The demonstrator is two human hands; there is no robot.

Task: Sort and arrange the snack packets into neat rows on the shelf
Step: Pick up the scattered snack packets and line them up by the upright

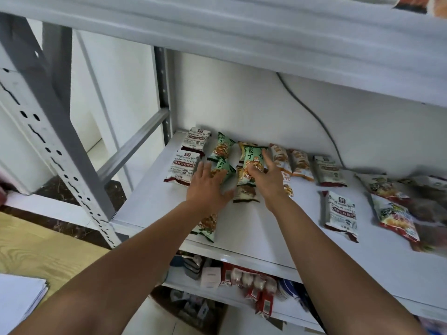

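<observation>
Snack packets lie on the white shelf [254,228]. Two white-and-maroon packets [183,169] sit at the back left. Green packets [221,147] form a column beside them. My left hand [208,187] rests flat, fingers spread, over a green packet [226,169] in that column; another green packet [205,226] shows under my wrist. My right hand [267,181] grips a green packet [252,163] lifted above yellow and brown packets [245,193]. Orange packets [298,164] lie to the right.
More white-and-maroon packets [341,213] and red panda-print packets [396,217] lie scattered at the right. An upper shelf [242,32] hangs close overhead. A grey cable [314,117] runs down the back wall. A perforated upright [55,153] stands at the left; a lower shelf [249,284] holds goods.
</observation>
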